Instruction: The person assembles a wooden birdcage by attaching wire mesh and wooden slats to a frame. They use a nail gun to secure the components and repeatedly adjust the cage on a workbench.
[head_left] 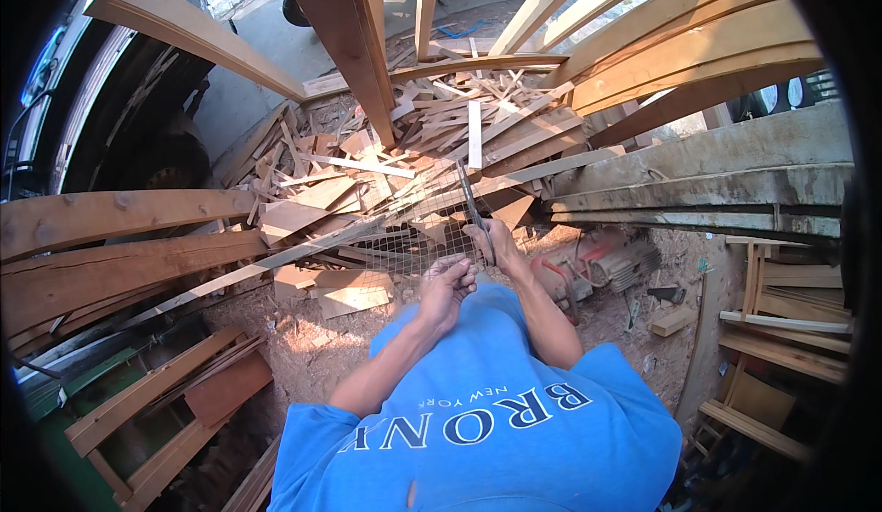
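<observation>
A sheet of wire mesh (418, 238) with square openings stretches in front of my body, over the scrap wood. My left hand (445, 289) is closed at the mesh's near edge, fingers curled with the thumb against them, and seems to pinch the wire there. Just to its right and a little farther away, my right hand (497, 242) grips a pair of dark metal shears (469, 198). Their long blades point away from me along the mesh's right edge. Whether the blades touch a wire is too fine to tell.
Beyond the mesh lies a heap of wood offcuts (367, 168). Long wooden planks (129, 223) come in from the left, and upright boards (344, 44) rise ahead. A concrete beam (717, 168) lies at right, near a dusty motor-like machine (611, 259). Stacked timber (781, 328) stands far right.
</observation>
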Motion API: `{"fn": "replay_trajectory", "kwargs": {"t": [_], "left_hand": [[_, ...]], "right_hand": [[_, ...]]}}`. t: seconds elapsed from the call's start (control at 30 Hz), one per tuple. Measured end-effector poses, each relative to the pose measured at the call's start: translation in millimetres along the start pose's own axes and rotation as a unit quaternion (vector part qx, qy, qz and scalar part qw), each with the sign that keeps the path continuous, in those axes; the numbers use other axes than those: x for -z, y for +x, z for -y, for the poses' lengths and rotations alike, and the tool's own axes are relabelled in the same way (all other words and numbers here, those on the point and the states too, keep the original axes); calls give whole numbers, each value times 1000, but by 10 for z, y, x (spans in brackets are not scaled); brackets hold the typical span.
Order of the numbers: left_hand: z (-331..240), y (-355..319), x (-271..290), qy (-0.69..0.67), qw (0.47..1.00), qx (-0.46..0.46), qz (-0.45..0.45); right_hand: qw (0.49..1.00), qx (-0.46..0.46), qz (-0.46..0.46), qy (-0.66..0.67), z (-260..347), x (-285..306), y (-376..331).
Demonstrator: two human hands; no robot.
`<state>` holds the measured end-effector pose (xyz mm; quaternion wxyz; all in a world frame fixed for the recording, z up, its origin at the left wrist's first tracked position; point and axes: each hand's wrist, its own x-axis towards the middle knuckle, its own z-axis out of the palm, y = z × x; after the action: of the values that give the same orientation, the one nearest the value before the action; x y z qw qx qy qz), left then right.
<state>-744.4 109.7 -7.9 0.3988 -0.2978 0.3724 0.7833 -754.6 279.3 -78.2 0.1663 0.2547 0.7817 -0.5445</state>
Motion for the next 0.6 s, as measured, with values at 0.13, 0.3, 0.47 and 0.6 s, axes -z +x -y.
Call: {"fn": "replay_trajectory", "kwargs": {"t": [0.13, 0.3, 0.47, 0.6], "left_hand": [[-3, 13, 4, -16, 1000, 0, -7], [14, 69, 11, -44, 999, -8, -11], [-22, 232, 14, -79, 997, -22, -17], [-98, 376, 51, -116, 993, -33, 3]], "right_hand": [[996, 75, -34, -37, -127, -63, 79], [994, 96, -32, -28, -221, -122, 207], [993, 115, 6, 11, -189, -158, 411], [988, 147, 40, 14, -120, -181, 615]]}}
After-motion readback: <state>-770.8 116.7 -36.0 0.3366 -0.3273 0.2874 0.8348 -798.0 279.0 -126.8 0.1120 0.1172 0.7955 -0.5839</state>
